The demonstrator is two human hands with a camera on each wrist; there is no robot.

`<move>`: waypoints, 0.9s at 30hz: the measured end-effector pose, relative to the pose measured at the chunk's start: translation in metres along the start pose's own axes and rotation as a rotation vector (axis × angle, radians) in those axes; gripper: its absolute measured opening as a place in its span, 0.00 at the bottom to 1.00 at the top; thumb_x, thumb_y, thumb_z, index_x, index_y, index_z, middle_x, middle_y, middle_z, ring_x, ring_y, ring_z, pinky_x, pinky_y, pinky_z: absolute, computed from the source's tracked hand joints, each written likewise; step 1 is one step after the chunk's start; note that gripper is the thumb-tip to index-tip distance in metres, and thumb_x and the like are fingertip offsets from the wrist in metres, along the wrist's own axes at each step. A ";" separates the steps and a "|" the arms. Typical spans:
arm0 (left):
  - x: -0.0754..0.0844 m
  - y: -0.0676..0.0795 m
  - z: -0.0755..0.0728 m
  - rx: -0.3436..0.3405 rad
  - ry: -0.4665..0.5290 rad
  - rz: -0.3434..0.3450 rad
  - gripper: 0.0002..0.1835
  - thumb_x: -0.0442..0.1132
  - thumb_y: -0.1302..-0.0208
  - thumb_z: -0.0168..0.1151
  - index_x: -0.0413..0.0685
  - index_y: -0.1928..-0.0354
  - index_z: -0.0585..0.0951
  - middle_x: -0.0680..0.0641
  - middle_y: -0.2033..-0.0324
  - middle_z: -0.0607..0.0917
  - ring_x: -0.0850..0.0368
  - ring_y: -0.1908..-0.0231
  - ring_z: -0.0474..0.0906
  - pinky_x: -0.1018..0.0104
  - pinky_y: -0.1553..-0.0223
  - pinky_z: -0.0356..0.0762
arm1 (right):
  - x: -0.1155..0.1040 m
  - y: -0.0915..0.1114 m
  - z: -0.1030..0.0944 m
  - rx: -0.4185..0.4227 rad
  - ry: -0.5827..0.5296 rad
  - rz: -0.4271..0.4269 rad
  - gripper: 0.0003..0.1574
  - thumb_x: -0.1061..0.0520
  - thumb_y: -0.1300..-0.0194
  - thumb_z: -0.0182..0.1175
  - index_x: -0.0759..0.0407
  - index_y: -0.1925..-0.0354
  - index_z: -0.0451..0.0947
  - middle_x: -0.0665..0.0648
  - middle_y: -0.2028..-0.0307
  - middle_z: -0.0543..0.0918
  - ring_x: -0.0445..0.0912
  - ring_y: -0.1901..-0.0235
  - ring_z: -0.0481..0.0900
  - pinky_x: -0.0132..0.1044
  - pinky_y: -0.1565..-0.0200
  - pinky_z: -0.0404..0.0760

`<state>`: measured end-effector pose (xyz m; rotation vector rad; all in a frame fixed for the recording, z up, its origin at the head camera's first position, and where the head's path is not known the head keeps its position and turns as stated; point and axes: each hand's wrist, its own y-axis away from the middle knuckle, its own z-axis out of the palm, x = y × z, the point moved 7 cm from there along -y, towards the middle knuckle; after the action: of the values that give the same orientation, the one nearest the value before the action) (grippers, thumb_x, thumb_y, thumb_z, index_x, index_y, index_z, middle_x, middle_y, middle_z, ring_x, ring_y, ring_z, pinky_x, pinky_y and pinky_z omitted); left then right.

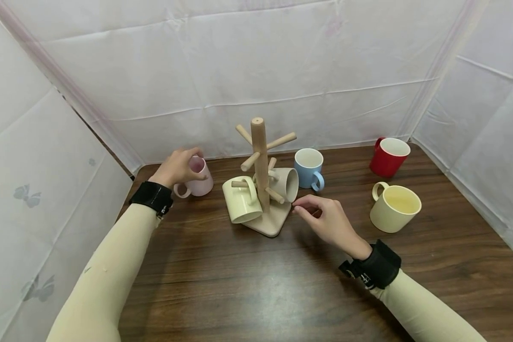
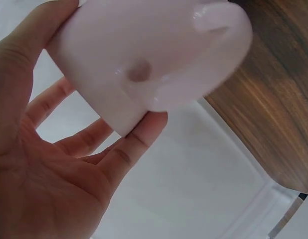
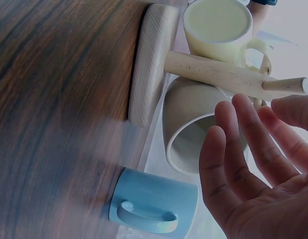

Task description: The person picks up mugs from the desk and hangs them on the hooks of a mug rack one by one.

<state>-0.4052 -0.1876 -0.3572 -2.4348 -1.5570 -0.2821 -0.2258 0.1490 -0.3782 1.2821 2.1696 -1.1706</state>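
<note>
My left hand (image 1: 176,170) holds a pink mug (image 1: 203,184) at the table's back left, thumb and fingers around its upper part. In the left wrist view the pink mug (image 2: 101,59) sits between thumb and fingertips, handle away from the palm. A wooden mug tree (image 1: 261,164) stands in the middle. On its lower pegs hang a pale yellow mug (image 1: 238,205) and a greyish-beige mug (image 1: 282,180), both tilted. Beside the tree's base my right hand (image 1: 332,223) hovers with loosely bent fingers; the right wrist view shows its fingers (image 3: 238,169) holding nothing, near the greyish-beige mug (image 3: 186,109).
A light blue mug (image 1: 305,175) stands upright just behind and right of the tree. Further right are a red mug (image 1: 384,161) and a yellow mug (image 1: 389,216), both upright. White sheeting (image 1: 196,85) walls the dark wooden table (image 1: 222,285) at the back and sides.
</note>
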 end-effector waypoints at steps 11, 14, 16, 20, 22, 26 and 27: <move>-0.009 0.032 -0.011 0.106 0.041 -0.001 0.28 0.60 0.53 0.68 0.54 0.54 0.74 0.43 0.64 0.80 0.45 0.63 0.72 0.52 0.65 0.70 | -0.001 0.001 0.004 -0.014 -0.004 0.001 0.06 0.49 0.37 0.59 0.41 0.60 0.79 0.42 0.70 0.82 0.35 0.75 0.76 0.40 0.74 0.79; -0.010 0.042 -0.012 0.126 0.044 -0.020 0.27 0.63 0.51 0.65 0.55 0.54 0.74 0.45 0.64 0.79 0.45 0.64 0.72 0.52 0.67 0.70 | -0.002 0.001 0.004 -0.021 -0.003 -0.002 0.06 0.50 0.37 0.59 0.41 0.60 0.79 0.42 0.70 0.82 0.35 0.75 0.76 0.39 0.74 0.79; -0.010 0.049 -0.013 0.142 0.052 -0.044 0.28 0.65 0.51 0.63 0.56 0.54 0.74 0.46 0.64 0.79 0.46 0.64 0.73 0.52 0.68 0.70 | -0.003 0.001 0.004 -0.023 -0.003 -0.006 0.06 0.50 0.37 0.59 0.42 0.60 0.79 0.43 0.69 0.82 0.35 0.75 0.76 0.39 0.74 0.79; -0.013 0.062 -0.014 0.170 0.096 -0.094 0.30 0.69 0.50 0.60 0.57 0.53 0.74 0.44 0.64 0.81 0.48 0.63 0.76 0.52 0.68 0.74 | -0.004 0.001 0.004 -0.020 -0.006 -0.007 0.06 0.48 0.37 0.59 0.41 0.60 0.79 0.43 0.69 0.82 0.34 0.75 0.75 0.38 0.74 0.79; -0.013 0.067 -0.015 0.187 0.130 -0.111 0.30 0.69 0.50 0.59 0.56 0.53 0.74 0.43 0.64 0.82 0.48 0.62 0.78 0.52 0.68 0.76 | -0.005 0.001 0.004 -0.021 -0.009 -0.006 0.06 0.48 0.36 0.59 0.41 0.60 0.79 0.43 0.69 0.82 0.34 0.75 0.75 0.38 0.74 0.79; -0.009 0.079 -0.018 0.224 0.179 -0.129 0.29 0.69 0.49 0.58 0.57 0.54 0.74 0.41 0.64 0.83 0.48 0.62 0.79 0.51 0.67 0.76 | -0.006 0.001 0.004 -0.024 -0.014 -0.007 0.06 0.47 0.36 0.58 0.40 0.60 0.79 0.41 0.69 0.82 0.33 0.74 0.76 0.37 0.73 0.79; -0.008 0.082 -0.020 0.237 0.190 -0.130 0.29 0.69 0.49 0.59 0.57 0.54 0.75 0.41 0.63 0.83 0.48 0.62 0.79 0.51 0.66 0.76 | -0.006 0.001 0.004 -0.023 -0.017 -0.010 0.06 0.47 0.36 0.58 0.40 0.60 0.79 0.41 0.69 0.82 0.33 0.74 0.76 0.37 0.73 0.79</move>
<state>-0.3341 -0.2336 -0.3484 -2.0690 -1.5691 -0.3217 -0.2222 0.1422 -0.3772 1.2483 2.1734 -1.1534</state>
